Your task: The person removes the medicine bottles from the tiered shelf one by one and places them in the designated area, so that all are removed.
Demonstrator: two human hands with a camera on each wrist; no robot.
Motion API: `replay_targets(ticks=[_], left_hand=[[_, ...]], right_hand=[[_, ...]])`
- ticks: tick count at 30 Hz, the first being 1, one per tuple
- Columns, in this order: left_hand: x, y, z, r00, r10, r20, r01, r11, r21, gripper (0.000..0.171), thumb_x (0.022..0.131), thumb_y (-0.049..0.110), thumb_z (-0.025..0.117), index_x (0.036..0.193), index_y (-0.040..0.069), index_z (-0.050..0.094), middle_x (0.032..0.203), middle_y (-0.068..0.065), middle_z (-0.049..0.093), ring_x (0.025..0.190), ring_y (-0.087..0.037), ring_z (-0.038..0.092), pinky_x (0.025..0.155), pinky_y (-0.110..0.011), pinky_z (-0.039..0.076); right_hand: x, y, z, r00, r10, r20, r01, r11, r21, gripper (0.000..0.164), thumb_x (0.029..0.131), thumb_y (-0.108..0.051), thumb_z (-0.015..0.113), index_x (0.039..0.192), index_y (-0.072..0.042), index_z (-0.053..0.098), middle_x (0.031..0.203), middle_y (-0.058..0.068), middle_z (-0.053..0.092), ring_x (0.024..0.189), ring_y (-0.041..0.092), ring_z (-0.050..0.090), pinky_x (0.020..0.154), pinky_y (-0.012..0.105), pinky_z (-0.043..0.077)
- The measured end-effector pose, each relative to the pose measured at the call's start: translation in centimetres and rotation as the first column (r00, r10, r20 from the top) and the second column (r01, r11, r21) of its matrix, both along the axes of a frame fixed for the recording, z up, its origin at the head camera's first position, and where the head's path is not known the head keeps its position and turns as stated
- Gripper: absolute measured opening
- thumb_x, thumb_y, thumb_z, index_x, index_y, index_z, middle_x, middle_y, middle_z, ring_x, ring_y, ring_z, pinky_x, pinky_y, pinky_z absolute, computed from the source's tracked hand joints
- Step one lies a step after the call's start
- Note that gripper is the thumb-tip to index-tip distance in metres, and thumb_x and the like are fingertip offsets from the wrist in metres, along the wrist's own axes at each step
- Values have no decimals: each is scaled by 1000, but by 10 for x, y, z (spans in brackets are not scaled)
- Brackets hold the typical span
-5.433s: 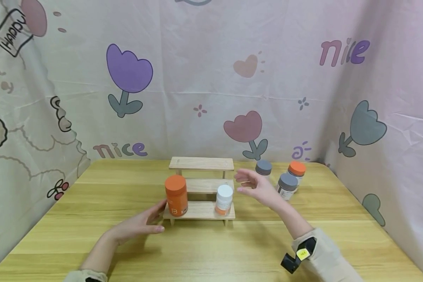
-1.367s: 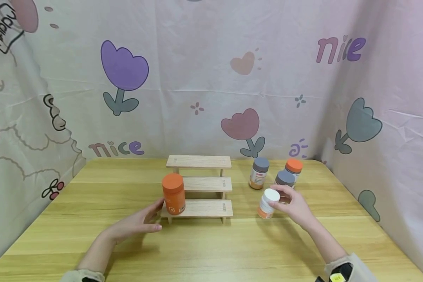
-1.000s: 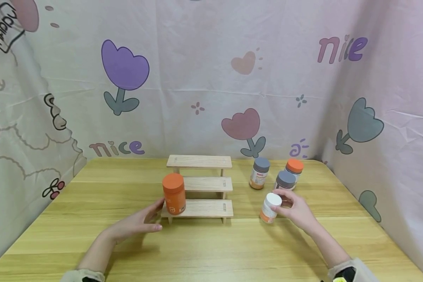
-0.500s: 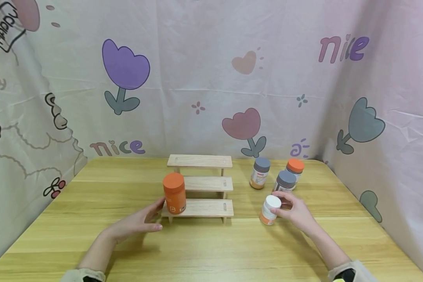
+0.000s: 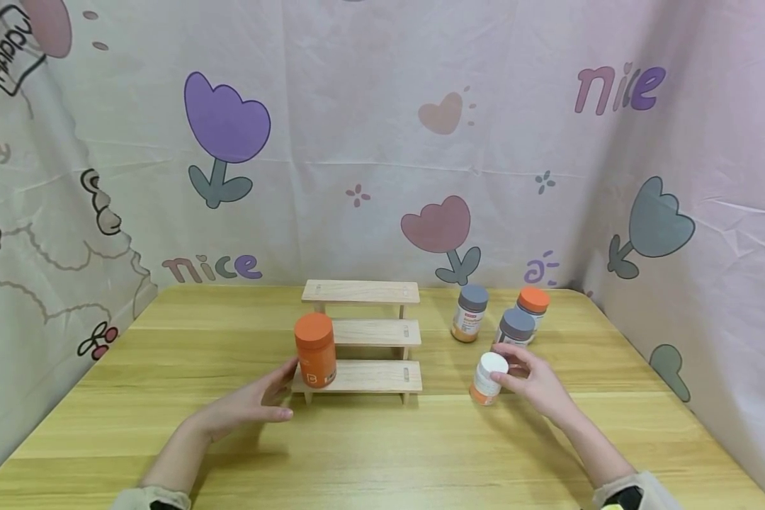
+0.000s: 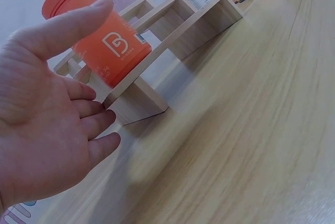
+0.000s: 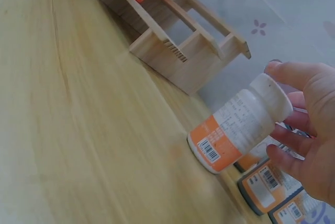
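Observation:
A large orange supplement bottle (image 5: 315,350) stands upright on the left of the lowest step of a wooden three-tier shelf (image 5: 370,375). My left hand (image 5: 245,407) lies beside it with fingers extended, their tips near the shelf's left end; the thumb stands apart from them. To the right of the shelf, my right hand (image 5: 535,382) holds a small white-capped pill bottle (image 7: 238,127) near its cap, between thumb and fingers. That bottle is upright on the table, its orange-and-white label showing. The right thumb (image 7: 290,73) touches the cap's rim.
Behind the right hand are two grey-capped bottles, one further back (image 5: 469,313) and one nearer (image 5: 516,327), partly hidden. An orange-capped bottle (image 5: 533,301) stands behind the nearer one. The wooden table (image 5: 370,453) ends at a patterned cloth backdrop (image 5: 357,142).
Earlier the white-capped bottle stood on the lowest step; the right hand has taken it rightward to the table. Over the last half second little moves. The left hand stays in place.

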State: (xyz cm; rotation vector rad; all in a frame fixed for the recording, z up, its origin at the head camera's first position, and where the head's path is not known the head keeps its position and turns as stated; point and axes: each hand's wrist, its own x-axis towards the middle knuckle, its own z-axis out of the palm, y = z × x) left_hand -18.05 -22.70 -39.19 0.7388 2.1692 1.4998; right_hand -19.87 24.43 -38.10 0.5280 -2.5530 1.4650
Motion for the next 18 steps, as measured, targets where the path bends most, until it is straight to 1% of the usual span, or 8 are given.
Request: replay_targets(ticks=[2, 4, 5, 8, 11, 16, 18], left_hand=[[0, 0, 0, 1000, 0, -1, 0, 1000, -2, 86, 89, 14, 59, 147, -2, -4, 151, -24, -6, 136, -45, 6, 109, -41, 18], [0, 0, 0, 1000, -1, -3, 1, 1000, -2, 86, 89, 14, 59, 147, -1, -4, 151, -23, -6, 136, -45, 6, 109, -42, 18], [0, 0, 0, 1000, -1, -5, 1, 1000, -3, 86, 89, 14, 59, 147, -1, -3, 151, -23, -6, 136, -45, 6, 109, -42, 18], [0, 0, 0, 1000, -2, -5, 2, 1000, -1, 86, 89, 14, 59, 147, -1, -3, 151, -23, -6, 135, -46, 7, 109, -50, 16], [0, 0, 0, 1000, -4, -3, 4, 1000, 7, 86, 89, 14, 58, 147, -1, -4, 151, -24, -6, 135, -47, 7, 107, -57, 12], [1, 1, 1, 1000, -1, 0, 1, 1000, 9, 86, 89, 14, 58, 146, -2, -4, 151, -25, -6, 135, -47, 6, 107, -58, 11], [1, 1, 1, 1000, 4, 3, -4, 1000, 9, 87, 89, 14, 59, 146, -2, -4, 151, -25, -5, 135, -46, 6, 107, -57, 10]], right_hand=[[0, -1, 2, 1000, -2, -22, 2, 1000, -2, 43, 83, -6, 68, 120, 9, 53, 111, 18, 60, 94, 4, 54, 81, 23, 50], [-1, -2, 4, 999, -5, -39, 5, 1000, 0, 41, 83, -6, 68, 119, 9, 54, 108, 18, 61, 94, 3, 54, 82, 22, 49], [-2, -2, 5, 999, -7, -46, 7, 1000, 2, 40, 83, -6, 68, 118, 8, 54, 107, 17, 61, 94, 4, 55, 82, 22, 49], [-4, -4, 10, 998, -10, -55, 11, 1000, 9, 40, 83, -7, 68, 119, 6, 55, 107, 17, 62, 96, 9, 57, 83, 22, 49], [-6, -6, 17, 999, -5, -44, 5, 1000, 6, 41, 84, -8, 67, 120, 6, 54, 109, 18, 62, 97, 14, 58, 85, 24, 49], [-12, -10, 31, 999, 4, -40, -4, 1000, 7, 44, 84, -8, 67, 123, 6, 52, 110, 19, 61, 98, 14, 59, 86, 24, 49], [-15, -13, 36, 999, 18, -37, -17, 1000, 14, 46, 85, -9, 66, 126, 5, 50, 113, 20, 61, 99, 16, 59, 86, 23, 49]])
